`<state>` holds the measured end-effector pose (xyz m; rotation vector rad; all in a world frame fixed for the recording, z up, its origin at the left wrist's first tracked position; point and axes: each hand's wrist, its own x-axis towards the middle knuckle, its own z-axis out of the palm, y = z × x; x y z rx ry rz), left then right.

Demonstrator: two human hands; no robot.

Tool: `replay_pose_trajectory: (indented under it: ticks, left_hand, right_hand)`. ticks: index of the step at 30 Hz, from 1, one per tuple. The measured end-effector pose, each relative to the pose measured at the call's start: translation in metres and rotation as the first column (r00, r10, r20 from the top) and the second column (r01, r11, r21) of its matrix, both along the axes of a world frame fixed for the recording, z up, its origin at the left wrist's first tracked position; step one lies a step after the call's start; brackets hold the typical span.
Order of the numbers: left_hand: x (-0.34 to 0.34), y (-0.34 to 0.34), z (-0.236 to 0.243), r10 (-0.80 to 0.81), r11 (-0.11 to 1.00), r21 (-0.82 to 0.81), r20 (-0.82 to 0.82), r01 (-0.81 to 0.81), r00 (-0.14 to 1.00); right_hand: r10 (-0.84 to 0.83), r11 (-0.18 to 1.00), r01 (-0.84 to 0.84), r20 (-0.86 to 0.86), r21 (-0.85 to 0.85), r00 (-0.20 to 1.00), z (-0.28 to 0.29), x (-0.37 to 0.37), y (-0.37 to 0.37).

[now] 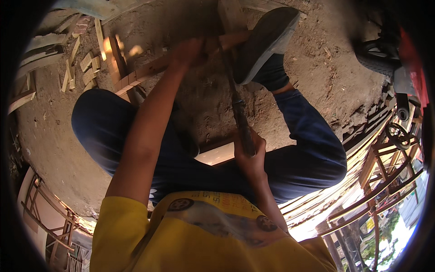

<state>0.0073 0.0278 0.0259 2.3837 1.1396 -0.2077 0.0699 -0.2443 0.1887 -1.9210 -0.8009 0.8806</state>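
My left hand (188, 52) is closed around a reddish-brown wooden bar (152, 69) that runs from the left toward my shoe. The gray shoe (267, 43) is against the bar's right end. In my right hand (252, 158) is the thick dark handle of a long, narrow chisel-like tool (239, 113). Its thin shaft slants away from me, and the far tip meets the bar just right of my left hand. Blur and shade hide the exact shape of the tip.
Wood offcuts (88, 63) lie on the dirt floor (317, 59) at the far left. An upright wooden piece (113, 54) stands near the bar's left end. A wheel (378, 54) sits at the far right, above stacked wood strips (312, 208). Wooden frames (394, 158) stand beyond.
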Motion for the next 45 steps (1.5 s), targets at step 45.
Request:
replay_pose_trajectory:
  ticks: [45]
  left_hand:
    - [-0.006, 0.014, -0.014, -0.08, 0.997, -0.006, 0.031, 0.081, 0.996]
  right_hand:
    - [-0.009, 1.0, 0.008, -0.041, -0.024, 0.999, 0.013, -0.008, -0.009]
